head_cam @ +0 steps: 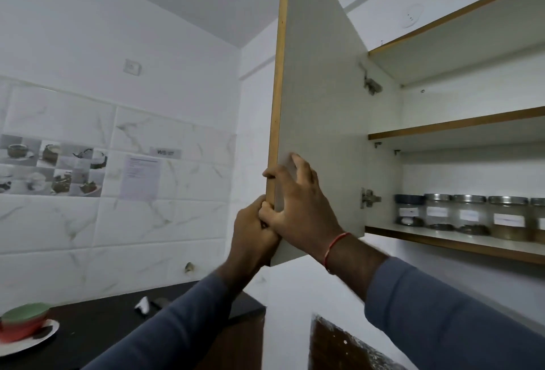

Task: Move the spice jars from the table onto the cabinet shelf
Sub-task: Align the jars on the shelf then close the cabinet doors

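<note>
A wall cabinet stands open, its pale door (318,89) swung out towards me. Both hands grip the door's free edge near its lower corner: my left hand (253,231) wraps it from the outer side, my right hand (298,207) lies spread on the inner face with the fingers curled round the edge. On the lowest cabinet shelf (460,241) stand several clear spice jars (469,214) with metal lids and white labels, in a row. The leftmost jar (409,210) has a dark lid.
Two upper shelves (454,127) hold nothing visible. Below left runs a dark counter (118,319) with stacked green and red bowls on a white plate (25,325) and a small white object (143,304). Tiled wall behind.
</note>
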Available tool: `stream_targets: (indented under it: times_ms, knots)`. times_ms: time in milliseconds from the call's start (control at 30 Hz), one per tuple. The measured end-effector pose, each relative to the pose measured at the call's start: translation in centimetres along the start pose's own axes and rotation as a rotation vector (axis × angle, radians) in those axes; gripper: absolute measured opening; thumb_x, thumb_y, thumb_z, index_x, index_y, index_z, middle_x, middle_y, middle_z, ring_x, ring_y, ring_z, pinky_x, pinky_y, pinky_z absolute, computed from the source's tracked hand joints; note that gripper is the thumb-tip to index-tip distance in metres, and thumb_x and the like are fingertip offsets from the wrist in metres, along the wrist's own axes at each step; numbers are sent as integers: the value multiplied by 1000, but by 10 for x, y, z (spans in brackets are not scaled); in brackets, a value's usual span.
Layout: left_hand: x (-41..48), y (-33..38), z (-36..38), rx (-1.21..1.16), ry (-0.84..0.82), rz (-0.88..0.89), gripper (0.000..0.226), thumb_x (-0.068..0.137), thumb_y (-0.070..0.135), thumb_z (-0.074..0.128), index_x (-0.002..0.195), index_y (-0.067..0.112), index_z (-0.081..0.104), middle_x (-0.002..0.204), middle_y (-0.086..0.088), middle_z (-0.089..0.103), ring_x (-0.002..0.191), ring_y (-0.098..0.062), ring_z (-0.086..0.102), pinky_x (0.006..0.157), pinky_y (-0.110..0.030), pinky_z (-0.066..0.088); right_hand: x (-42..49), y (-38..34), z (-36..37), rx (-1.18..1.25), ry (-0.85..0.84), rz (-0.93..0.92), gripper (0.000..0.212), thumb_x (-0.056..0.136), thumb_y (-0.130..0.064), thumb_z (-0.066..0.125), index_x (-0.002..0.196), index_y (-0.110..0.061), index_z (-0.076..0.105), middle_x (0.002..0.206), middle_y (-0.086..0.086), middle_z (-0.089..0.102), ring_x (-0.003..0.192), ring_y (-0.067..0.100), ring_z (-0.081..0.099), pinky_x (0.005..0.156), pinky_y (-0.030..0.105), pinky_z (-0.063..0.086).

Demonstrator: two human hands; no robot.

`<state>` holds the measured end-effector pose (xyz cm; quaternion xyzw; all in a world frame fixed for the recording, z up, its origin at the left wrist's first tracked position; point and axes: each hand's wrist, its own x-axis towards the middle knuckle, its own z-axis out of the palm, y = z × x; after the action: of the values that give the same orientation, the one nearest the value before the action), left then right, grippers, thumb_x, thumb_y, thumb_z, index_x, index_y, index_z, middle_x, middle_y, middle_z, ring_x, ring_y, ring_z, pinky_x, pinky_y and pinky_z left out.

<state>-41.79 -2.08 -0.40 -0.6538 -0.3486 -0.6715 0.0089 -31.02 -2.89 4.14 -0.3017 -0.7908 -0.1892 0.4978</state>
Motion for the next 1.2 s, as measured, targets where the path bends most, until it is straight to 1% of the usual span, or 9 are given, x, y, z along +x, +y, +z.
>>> stream_targets:
  times_ms: [133, 267, 333, 467, 567, 733, 867, 1033, 1200]
  knots:
    - [-12, 37, 39, -263, -44, 119, 30, 79, 26, 52, 109, 28, 54, 97, 18, 67, 89, -2, 67, 66, -13, 52, -20, 16, -48, 60, 94, -15, 47, 84, -43, 65, 124, -34, 43, 140, -1, 41, 125, 19, 49, 91, 27, 48]
    - [-27, 79, 93, -450, -184, 243, 61, 85, 13, 53, 130, 50, 38, 123, 30, 57, 119, 3, 54, 92, -12, 47, -32, 35, -97, 164, 236, 182, 70, 83, -39, 71, 139, -26, 31, 129, -3, 58, 112, 13, 60, 93, 31, 53]
    - [-34, 96, 127, -474, -219, 278, 68, 86, 12, 57, 138, 42, 28, 134, 33, 45, 129, 5, 43, 101, -10, 39, -39, 48, -123, 140, 246, 259, 52, 89, -30, 66, 132, -20, 39, 117, -2, 65, 101, 14, 65, 88, 32, 57]
    - [-42, 120, 202, -369, -312, 276, 82, 86, 27, 59, 151, 15, 11, 159, -3, 16, 148, -18, 12, 119, -42, 23, -53, 84, -178, 63, 255, 459, 26, 93, -17, 58, 118, -14, 51, 111, 0, 65, 92, 11, 63, 70, 12, 51]
    - [-47, 140, 256, -187, -282, 282, 94, 87, 32, 55, 152, 18, -12, 160, 1, -21, 146, -11, -22, 122, -45, 1, -59, 117, -217, 44, 241, 636, 30, 91, -13, 59, 120, -11, 56, 113, 4, 65, 102, 21, 63, 82, 27, 54]
    - [-47, 161, 330, 58, -312, 266, 91, 91, 44, 35, 132, 21, -43, 140, -2, -51, 142, -26, -32, 120, -45, -9, -72, 181, -250, 135, 240, 804, 30, 89, -12, 61, 119, -12, 58, 110, 5, 67, 103, 23, 64, 91, 37, 53]
    - [-39, 153, 369, 192, -295, 371, 87, 94, 56, 26, 137, 14, -38, 147, -14, -39, 142, -35, -27, 116, -50, -12, -77, 226, -260, 224, 274, 840, 26, 92, -12, 57, 118, -16, 58, 108, 3, 68, 104, 21, 64, 93, 38, 54]
    - [-12, 108, 399, 305, -416, 635, 102, 80, 84, 8, 144, 15, -31, 151, -12, -37, 140, -26, -35, 112, -46, -22, -83, 271, -261, 232, 341, 869, 28, 96, -13, 54, 124, -10, 57, 115, 9, 67, 107, 25, 64, 97, 44, 52]
    - [8, 89, 432, 389, -461, 754, 104, 80, 81, 15, 145, 10, -25, 154, -19, -29, 143, -34, -26, 111, -50, -20, -85, 311, -260, 257, 396, 899, 14, 98, -11, 52, 108, -15, 60, 110, 9, 68, 97, 20, 66, 77, 31, 56]
